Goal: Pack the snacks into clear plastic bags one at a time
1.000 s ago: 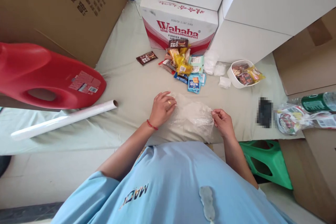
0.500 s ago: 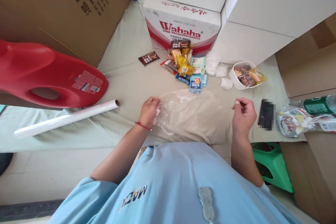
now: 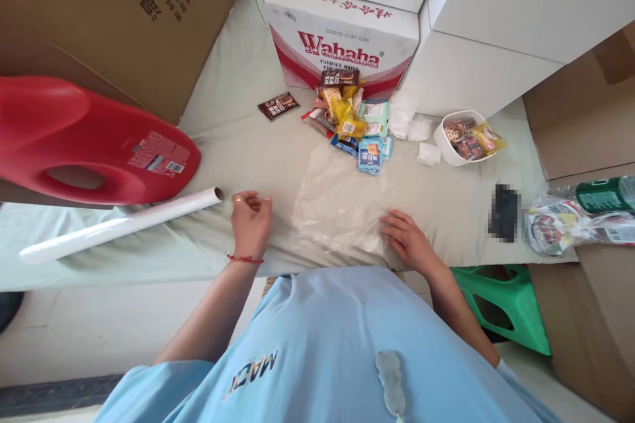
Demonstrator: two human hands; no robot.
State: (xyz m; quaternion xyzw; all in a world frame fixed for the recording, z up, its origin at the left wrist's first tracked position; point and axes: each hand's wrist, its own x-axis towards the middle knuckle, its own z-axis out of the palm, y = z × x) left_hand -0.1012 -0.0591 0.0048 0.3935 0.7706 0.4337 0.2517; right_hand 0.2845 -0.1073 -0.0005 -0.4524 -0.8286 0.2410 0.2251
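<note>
A thin sheet of clear plastic film (image 3: 342, 205) lies wrinkled on the cloth in front of me. My right hand (image 3: 407, 241) rests at its right edge, fingers stretched out and touching it. Left of the film, and apart from it, my left hand (image 3: 251, 225) hovers with loosely bent fingers and nothing visible in them. The end of a white roll (image 3: 124, 228) is just beside that hand. Beyond the film sits a pile of wrapped snacks (image 3: 350, 115), with one brown cocoa packet (image 3: 278, 106) lying off to its left.
A red jug (image 3: 94, 145) stands at left. A Wahaba-style white and red carton (image 3: 342, 33) is behind the snacks. To the right are a white bowl (image 3: 461, 139) of snacks, a blurred dark object (image 3: 505, 213) and a green-labelled bottle (image 3: 605, 194). A green stool (image 3: 516, 310) is below the table edge.
My left hand has let go of the film and moved left. The right hand has come left and down onto the film's edge. The film lies flatter.
</note>
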